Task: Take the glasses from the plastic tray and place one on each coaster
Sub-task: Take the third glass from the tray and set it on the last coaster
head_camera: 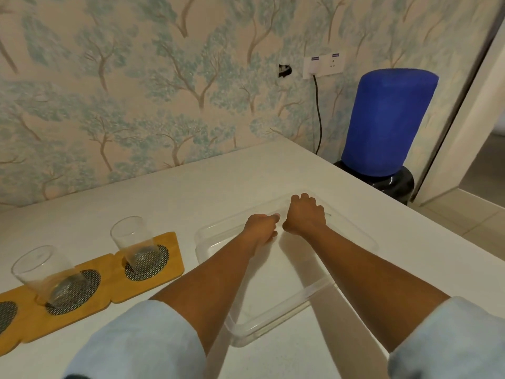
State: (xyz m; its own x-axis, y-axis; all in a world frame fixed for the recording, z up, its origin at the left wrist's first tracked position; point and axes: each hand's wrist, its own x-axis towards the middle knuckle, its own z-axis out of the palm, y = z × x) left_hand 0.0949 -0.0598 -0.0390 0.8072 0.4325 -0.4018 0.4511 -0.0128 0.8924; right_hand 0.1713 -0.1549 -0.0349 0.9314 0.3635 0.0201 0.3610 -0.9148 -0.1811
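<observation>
Pale blue sleeves [142, 343] frame two bare forearms reaching into the clear plastic tray [352, 228] on the white counter [218, 187]. The left hand [261, 225] and right hand [306, 214] have curled fingers; what they grip is unclear. Two clear glasses [135, 242] [46, 274] stand on wooden coasters [164, 258].

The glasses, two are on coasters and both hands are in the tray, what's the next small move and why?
Probably lift out whatever the right hand is curled around in the plastic tray and carry it to the bare coaster at far left. Two glasses already stand on coasters; any glass in hand is too clear to confirm.
</observation>
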